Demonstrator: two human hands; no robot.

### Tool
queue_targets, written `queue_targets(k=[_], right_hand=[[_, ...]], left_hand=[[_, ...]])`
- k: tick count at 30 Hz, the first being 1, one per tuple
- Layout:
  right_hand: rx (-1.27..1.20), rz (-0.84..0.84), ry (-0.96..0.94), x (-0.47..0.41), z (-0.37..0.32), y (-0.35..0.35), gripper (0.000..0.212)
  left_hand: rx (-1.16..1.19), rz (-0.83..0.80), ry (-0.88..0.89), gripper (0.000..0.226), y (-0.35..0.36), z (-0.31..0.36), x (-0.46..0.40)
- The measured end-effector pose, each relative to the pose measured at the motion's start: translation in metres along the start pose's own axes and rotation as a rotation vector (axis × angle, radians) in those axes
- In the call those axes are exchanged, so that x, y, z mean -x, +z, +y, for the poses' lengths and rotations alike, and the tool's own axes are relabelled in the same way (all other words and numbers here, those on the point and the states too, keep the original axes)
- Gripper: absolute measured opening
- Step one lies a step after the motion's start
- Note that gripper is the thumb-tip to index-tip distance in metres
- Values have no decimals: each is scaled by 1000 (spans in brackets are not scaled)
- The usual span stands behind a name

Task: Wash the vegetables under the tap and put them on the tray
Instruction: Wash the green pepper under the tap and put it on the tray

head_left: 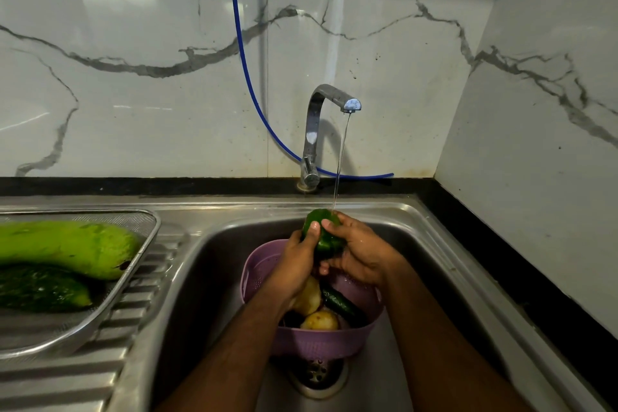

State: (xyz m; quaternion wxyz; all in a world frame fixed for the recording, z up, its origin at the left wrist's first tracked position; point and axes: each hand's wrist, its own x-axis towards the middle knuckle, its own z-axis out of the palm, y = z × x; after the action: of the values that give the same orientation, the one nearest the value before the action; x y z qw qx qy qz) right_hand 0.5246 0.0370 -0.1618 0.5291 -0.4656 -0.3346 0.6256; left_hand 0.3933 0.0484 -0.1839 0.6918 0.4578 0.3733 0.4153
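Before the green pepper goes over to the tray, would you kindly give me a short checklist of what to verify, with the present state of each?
1. Water running from the tap: ok, a thin stream lands on the green pepper.
2. Secure hold: ok, left hand and right hand both grip it.
3. Pepper rinsed all round: cannot tell, its underside is hidden by the fingers.
4. Free spot on the tray: ok, bare mesh shows near the front, beside the pale gourd.
5. More left to wash: ok, vegetables remain in the purple colander.
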Motion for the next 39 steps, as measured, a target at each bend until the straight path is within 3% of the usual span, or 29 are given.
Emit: queue_targets(k=[3,5,8,10,14,17,20,22,27,32,35,39], right_hand=[[31,14,-41,0,3,4,27],[112,143,-101,-3,4,12,32],[210,375,-189,-10,4,18,40],[185,426,-154,-11,2,17,37],[85,330,-86,-7,-1,16,32],[75,190,-154,-6,-4,14,26],[-20,31,-99,-4,-4,5,36],[-11,32,-104,-3,-1,5,41],[263,204,-245,-10,4,17,37],[253,304,-232,-12,5,28,27],[106,197,-174,-8,2,25,24],[-102,37,-122,1,-5,13,28]], left_hand=[[82,3,-21,41,3,6,3],[85,-16,-6,35,8,6,6],[-7,-57,89,44,12,2,6],[-178,-58,191,57,9,0,5],[-450,20,317,76,3,-5,2],[-461,107,365,67,1,-7,2],[-381,99,337,55,1,-4,3],[-359,92,316,52,1,-1,3],[-461,86,304,77,1,-3,4],[-529,139,368,81,-3,-1,3],[-540,148,376,87,-3,1,4],[-515,141,377,75,-2,3,2]])
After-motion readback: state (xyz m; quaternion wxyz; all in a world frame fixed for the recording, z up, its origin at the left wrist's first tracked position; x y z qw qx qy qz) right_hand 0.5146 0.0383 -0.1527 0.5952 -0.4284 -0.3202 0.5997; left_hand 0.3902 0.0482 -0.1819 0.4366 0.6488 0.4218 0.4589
